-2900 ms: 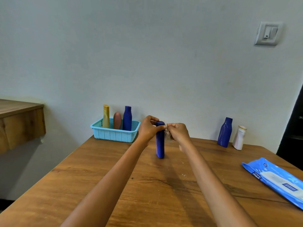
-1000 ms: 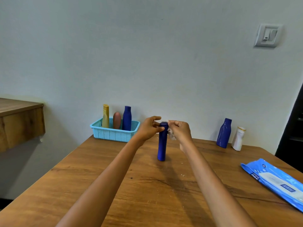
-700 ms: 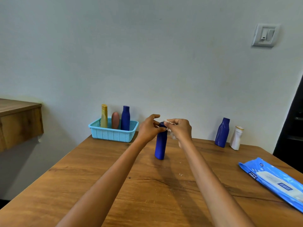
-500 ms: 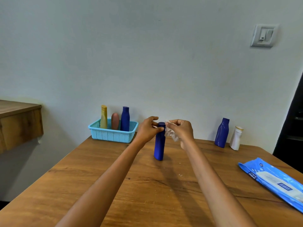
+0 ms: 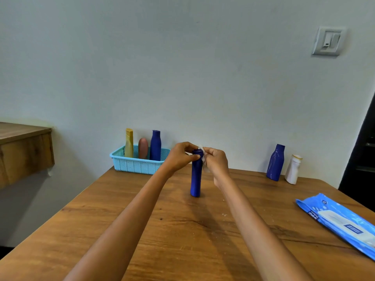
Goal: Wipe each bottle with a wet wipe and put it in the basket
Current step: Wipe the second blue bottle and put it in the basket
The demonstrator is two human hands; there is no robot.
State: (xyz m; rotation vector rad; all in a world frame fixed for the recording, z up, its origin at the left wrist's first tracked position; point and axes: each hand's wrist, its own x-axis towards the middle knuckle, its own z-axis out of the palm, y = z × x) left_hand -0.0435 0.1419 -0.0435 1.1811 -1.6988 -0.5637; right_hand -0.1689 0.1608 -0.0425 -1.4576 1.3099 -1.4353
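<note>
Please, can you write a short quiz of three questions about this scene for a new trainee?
1. How many bottles stand in the basket?
2. True or false: the left hand grips the top of the blue bottle on the table.
3. The right hand holds: A a wet wipe, B a sponge, C the wipes pack.

Key: 1. three; 2. true; 3. A

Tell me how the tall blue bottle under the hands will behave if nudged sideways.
The tall blue bottle is slim with a small base, so it would probably tip rather than slide. Lying down, its round body would likely roll. The left hand holds its top, which probably steadies it.
</note>
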